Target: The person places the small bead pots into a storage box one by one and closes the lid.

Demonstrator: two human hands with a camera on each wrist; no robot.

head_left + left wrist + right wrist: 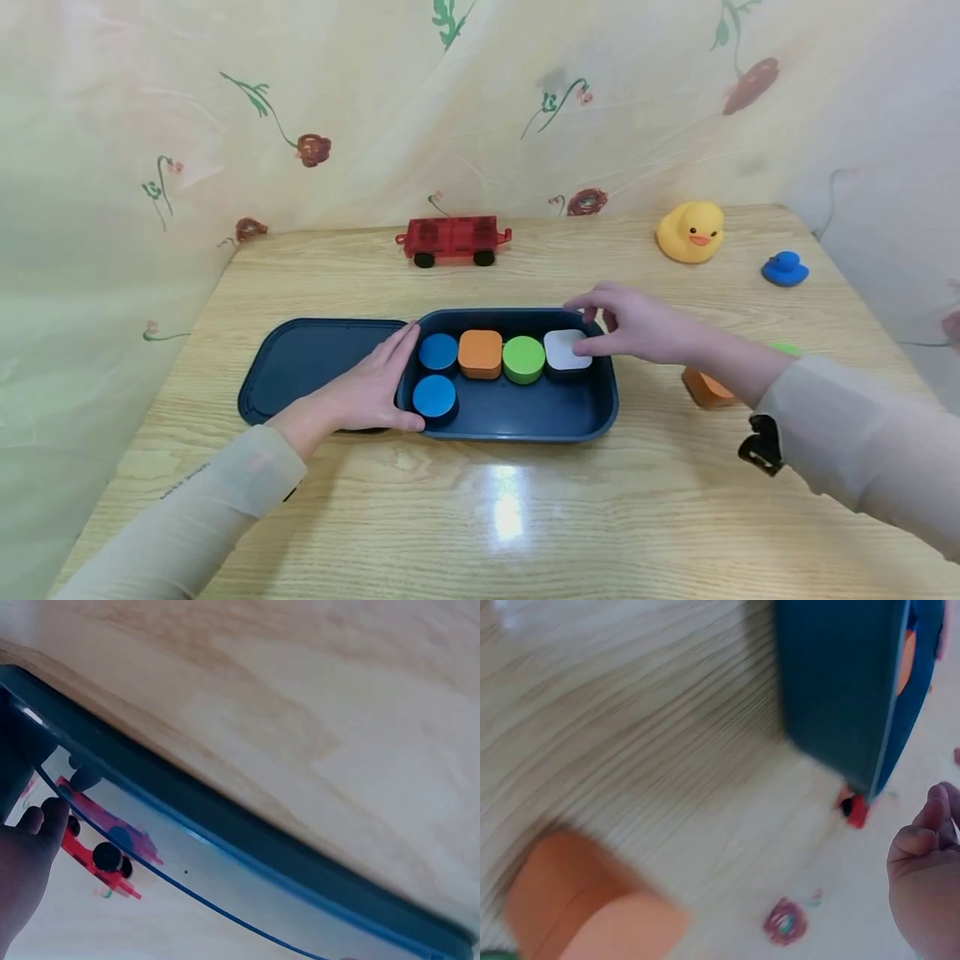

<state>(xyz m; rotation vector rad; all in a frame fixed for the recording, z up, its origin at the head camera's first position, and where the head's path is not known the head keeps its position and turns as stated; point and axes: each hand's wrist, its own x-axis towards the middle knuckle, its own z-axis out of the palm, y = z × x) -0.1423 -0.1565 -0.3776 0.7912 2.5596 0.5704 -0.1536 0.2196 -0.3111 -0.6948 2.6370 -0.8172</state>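
A person's left hand [378, 387], fingers straight, rests along the left end of a dark blue box [517, 408] on a wooden table [420, 517], the thumb at the near corner. The right hand [626, 325] reaches over the box's right end, its thumb set apart from loosely bent fingers and overlapping the edge of a white block [564, 346]; whether they touch is hard to tell. That block stands inside the box, at the right of a row with a green block [522, 357], an orange block [480, 350] and a blue block [438, 352]. A second blue block [435, 396] sits in front of the first.

A dark lid [311, 362] lies to the left, its right part hidden by the left hand and the box. Beyond the box stands a red toy wagon [452, 237]; a yellow duck [692, 235] and a small blue duck [786, 268] sit at far right, before a flowered cloth [375, 100].

The right forearm partly covers another orange block [703, 387] and a green object [785, 348], only a sliver of it showing. In the right wrist view, that outer orange block is blurred and cropped, and the right hand's fingertips are cut off.
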